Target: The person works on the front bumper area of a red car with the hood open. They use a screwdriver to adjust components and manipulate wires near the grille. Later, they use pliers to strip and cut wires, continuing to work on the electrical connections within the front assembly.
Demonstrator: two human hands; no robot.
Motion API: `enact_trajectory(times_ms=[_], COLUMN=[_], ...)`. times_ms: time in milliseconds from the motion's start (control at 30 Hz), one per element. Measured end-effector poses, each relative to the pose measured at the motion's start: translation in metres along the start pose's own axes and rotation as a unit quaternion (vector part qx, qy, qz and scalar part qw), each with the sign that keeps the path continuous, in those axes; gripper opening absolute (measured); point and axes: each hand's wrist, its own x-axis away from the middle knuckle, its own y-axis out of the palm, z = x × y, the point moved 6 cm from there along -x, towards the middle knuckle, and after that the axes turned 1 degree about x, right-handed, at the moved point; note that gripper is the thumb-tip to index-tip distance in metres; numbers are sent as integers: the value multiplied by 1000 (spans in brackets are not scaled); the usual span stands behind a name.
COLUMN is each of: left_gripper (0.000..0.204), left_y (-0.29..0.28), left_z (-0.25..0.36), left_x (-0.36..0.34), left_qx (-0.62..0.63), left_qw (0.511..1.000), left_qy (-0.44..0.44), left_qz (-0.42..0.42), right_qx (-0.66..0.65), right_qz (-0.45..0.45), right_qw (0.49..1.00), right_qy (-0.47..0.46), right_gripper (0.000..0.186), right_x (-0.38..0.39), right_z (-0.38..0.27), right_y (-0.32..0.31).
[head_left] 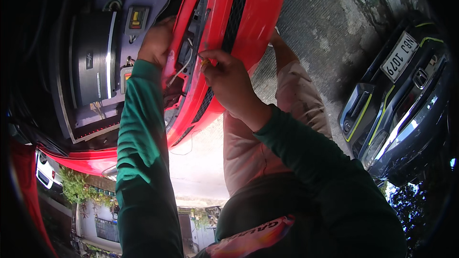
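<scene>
My left hand [158, 43] reaches into the opened rear of a red car, at the inner edge of the red body panel [184, 16]. Its fingers are hidden past that edge, so their grip does not show. Over the outer side of the same panel, my right hand [228, 77] is closed in a pinch on a small yellow-handled tool [205, 62]. A thin dark tip shows at the tool's upper end; its exact kind is unclear. Beside it, a pale cable [180, 70] runs through the gap between the panel and the red bumper [258, 14].
Left of my arms, a black ribbed amplifier [93, 59] sits in a purple-grey trunk panel, with two small boxes, one a grey box with a yellow part [137, 20]. A dark vehicle [401, 100] stands at the right on concrete ground [315, 19]. My legs are below the bumper.
</scene>
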Motion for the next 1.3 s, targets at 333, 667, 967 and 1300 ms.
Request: enact_trajectory(times_ms=[333,667,967,1300], left_gripper=[33,31,32,40], left_y=[9,0,-7,-11], left_z=[8,1,3,6], left_x=[17,9,-3,1], left_qx=[53,76,-19,-23], left_qw=[998,996,998,995], left_qy=[11,10,9,-34], left_qz=[10,36,54,88], right_qx=[-21,213,235,359], right_qz=[2,-21,-28,-24], right_qw=[999,939,943,889], right_qy=[-38,-269,-233,-282], right_gripper=[23,22,27,31], right_x=[-35,-41,-42,-23], right_z=[2,-29,-26,-42], right_y=[-1,-15,-11,-21])
